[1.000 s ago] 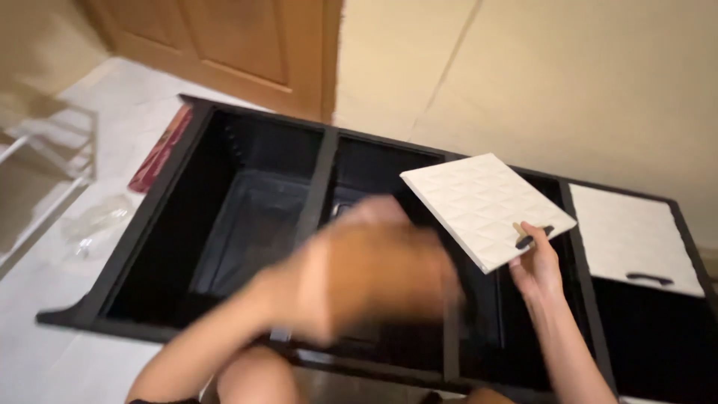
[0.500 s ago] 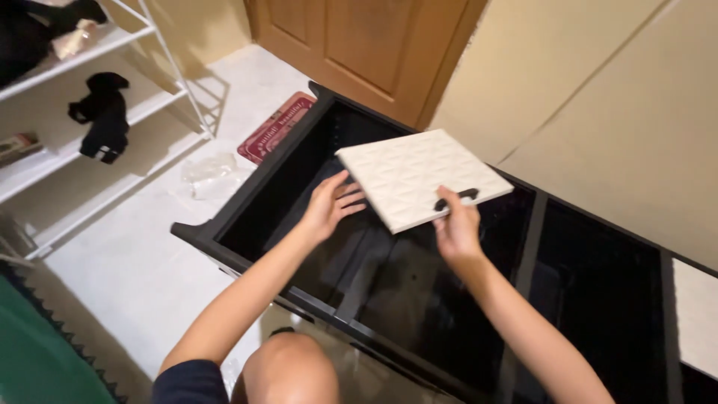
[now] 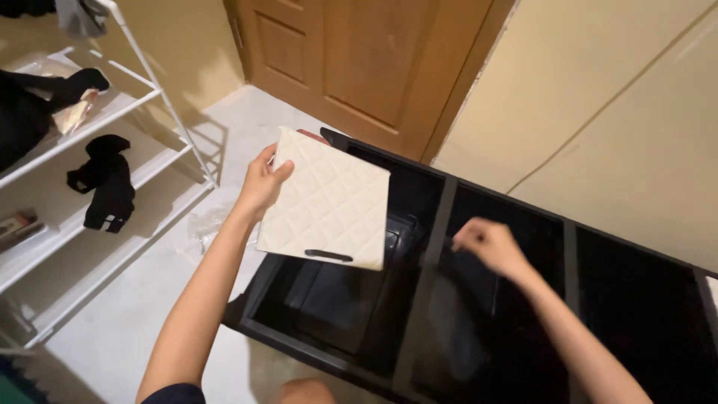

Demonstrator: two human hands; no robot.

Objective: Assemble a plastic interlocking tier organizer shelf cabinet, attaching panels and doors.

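My left hand point(image 3: 262, 182) grips the left edge of a cream quilted square panel point(image 3: 329, 202) with a black handle near its lower edge, and holds it tilted above the leftmost compartment of a long black storage box point(image 3: 426, 299). My right hand point(image 3: 485, 245) hovers over the middle compartment with fingers loosely curled and nothing in it. It is blurred. The box lies on the floor and has several open compartments split by black dividers.
A white wire shelf rack point(image 3: 97, 187) with dark clothes stands at the left. A brown wooden door point(image 3: 359, 67) is behind the box, a beige wall point(image 3: 613, 112) to the right. A clear plastic wrapper point(image 3: 209, 224) lies on the pale floor.
My right hand let go of the quilted panel and moved right over the middle compartment. My left hand now holds the panel alone, shifted to the left end of the box.
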